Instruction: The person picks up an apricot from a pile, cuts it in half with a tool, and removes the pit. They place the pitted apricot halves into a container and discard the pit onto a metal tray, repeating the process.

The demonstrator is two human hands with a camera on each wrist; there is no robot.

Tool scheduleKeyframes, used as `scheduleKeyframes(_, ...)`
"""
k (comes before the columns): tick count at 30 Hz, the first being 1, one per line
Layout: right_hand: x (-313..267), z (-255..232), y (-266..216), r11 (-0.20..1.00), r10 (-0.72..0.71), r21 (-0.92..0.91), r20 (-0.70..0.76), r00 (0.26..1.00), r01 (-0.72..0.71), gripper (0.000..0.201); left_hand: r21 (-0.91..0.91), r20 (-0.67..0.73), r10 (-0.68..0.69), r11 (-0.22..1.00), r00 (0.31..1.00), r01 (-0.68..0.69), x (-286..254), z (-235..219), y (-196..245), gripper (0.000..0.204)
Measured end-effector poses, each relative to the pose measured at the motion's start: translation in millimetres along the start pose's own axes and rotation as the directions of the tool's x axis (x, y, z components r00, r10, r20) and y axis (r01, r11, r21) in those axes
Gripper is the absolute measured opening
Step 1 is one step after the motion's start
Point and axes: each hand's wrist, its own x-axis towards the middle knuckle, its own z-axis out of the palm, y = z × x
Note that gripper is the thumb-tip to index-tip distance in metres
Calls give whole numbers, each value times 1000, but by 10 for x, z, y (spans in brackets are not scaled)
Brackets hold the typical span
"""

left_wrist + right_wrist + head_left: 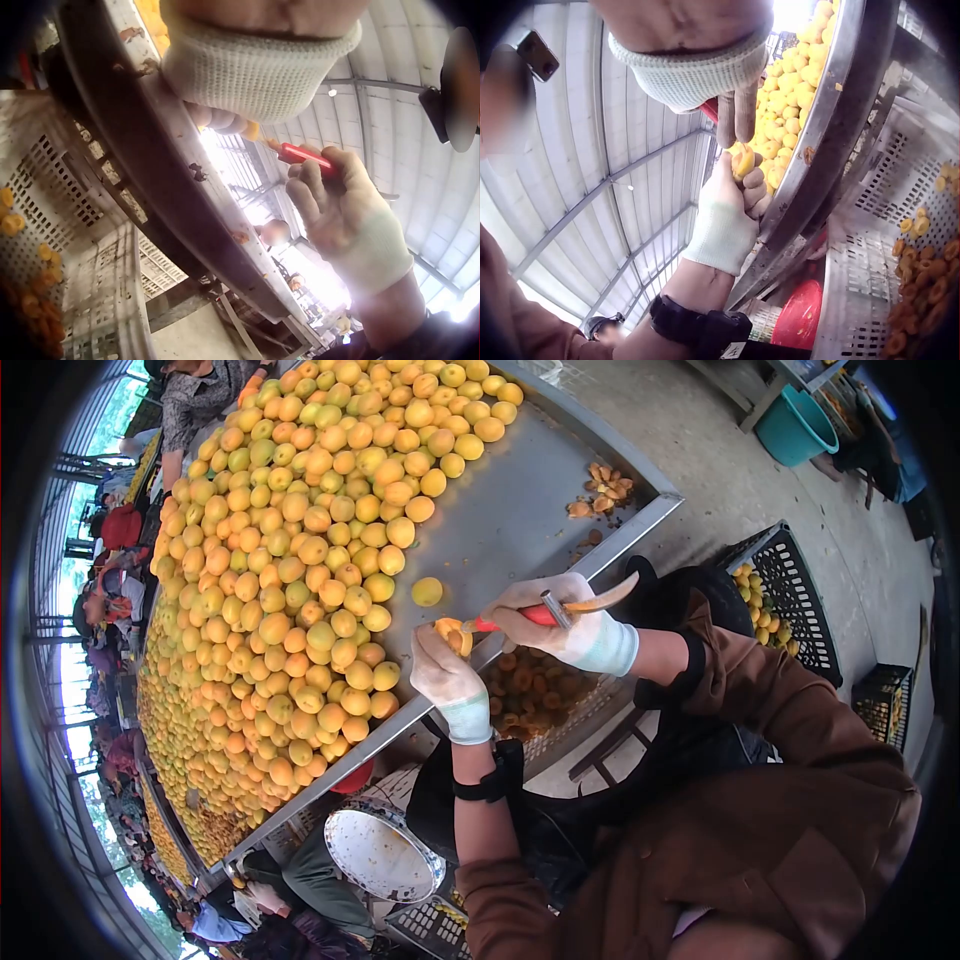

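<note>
A cut apricot (455, 636) is pinched in the curled fingers of the gloved left hand (445, 675), at the edge of the metal table (500, 520). A red-handled tool (535, 614) is gripped by the gloved right hand (562, 618), its fingers wrapped about the handle; its tip is pointed at the fruit, though whether the flesh is pierced cannot be told. A single whole apricot (426, 592) is seen near the hands, beside a large heap of apricots (300, 550). Apricot halves (922, 277) are held in a white perforated crate (870, 225) below the table's edge.
</note>
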Motion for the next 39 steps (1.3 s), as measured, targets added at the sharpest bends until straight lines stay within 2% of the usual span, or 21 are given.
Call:
scheduleKeyframes(2, -9, -4, 24, 995, -41, -89, 20, 999, 43, 30, -2, 24, 0, 1000, 1000, 0, -3, -3, -31, 12)
scheduleKeyframes(4, -55, 47, 76, 988, 60, -148, 32, 998, -54, 27, 103, -12, 158, 982, 987, -156, -1, -2, -71, 17)
scheduleKeyframes(8, -80, 118, 103, 985, 45, -166, -74, 996, -57, 24, 3, 75, 45, 999, 996, -45, 2, -53, -60, 29)
scheduleKeyframes(10, -74, 115, 63, 977, 73, -194, -81, 994, -88, 23, 122, 32, 174, 977, 984, -176, 4, -73, -50, 36)
scheduleKeyframes(11, -74, 121, 64, 977, 73, -193, -81, 994, -87, 23, 123, 32, 173, 977, 984, -176, -4, -74, -56, 36)
scheduleKeyframes(13, -75, 144, 77, 977, 152, -138, -67, 986, -160, 24, 6, 60, 61, 998, 996, -61, -23, -66, -74, 39)
scheduleKeyframes(17, -70, 190, 18, 983, 182, -7, -83, 980, -184, 23, 39, 37, 89, 995, 995, -90, -46, -57, -69, 37)
scheduleKeyframes(19, -22, 122, -109, 963, 59, -262, -22, 998, -62, 22, -27, 50, -31, 999, 998, 32, -49, -33, -38, 33)
scheduleKeyframes(20, -32, 143, -63, 985, 40, -163, -56, 998, -48, 20, -27, 51, -31, 999, 998, 32, -44, -40, -30, 33)
scheduleKeyframes(22, -80, 216, 20, 992, 51, -107, -83, 995, -60, 21, 112, 37, 110, 987, 993, -114, -30, -75, -14, 30)
scheduleKeyframes(23, -99, 239, 58, 997, 62, -50, -108, 992, -67, 21, 112, 37, 111, 987, 993, -114, -37, -67, -61, 30)
scheduleKeyframes(25, -98, 233, 101, 991, 73, -101, -102, 992, -83, 21, -29, 165, -29, 999, 986, 35, -24, -66, -141, 31)
scheduleKeyframes(27, -90, 212, 134, 983, 84, -152, -96, 992, -98, 20, -29, 160, 41, 999, 986, -37, -5, -127, -128, 33)
scheduleKeyframes(28, -83, 201, 148, 969, 221, 120, -45, 974, -214, 20, -28, 156, 111, 994, 982, -108, 10, -157, -103, 35)
scheduleKeyframes(29, -78, 201, 148, 868, 334, 376, 43, 942, -325, 21, -27, 154, 110, 994, 982, -108, 3, -164, -109, 35)
scheduleKeyframes(30, -88, 242, 138, 868, 332, 377, 44, 942, -323, 21, -93, 193, 69, 994, 979, -51, -9, -164, -121, 37)
scheduleKeyframes(32, -125, 351, 127, 378, 593, 768, 228, 772, -517, 18, -156, 233, 29, 988, 972, 8, -72, -112, -168, 39)
scheduleKeyframes(34, -116, 356, 146, 382, 583, 754, 252, 773, -534, 19, -217, 44, 166, 964, 985, -153, -163, -28, -176, 47)
scheduleKeyframes(36, -117, 398, 165, 375, 576, 750, 272, 771, -545, 19, -172, 78, 179, 971, 981, -164, -175, -38, -199, 52)
scheduleKeyframes(38, -142, 421, 198, 272, 620, 817, 255, 742, -508, 25, -131, 112, 191, 976, 975, -176, -191, -28, -268, 57)
scheduleKeyframes(39, -101, 378, 175, 271, 621, 818, 255, 741, -508, 25, -199, 155, 92, 978, 984, -60, -249, 52, -387, 60)
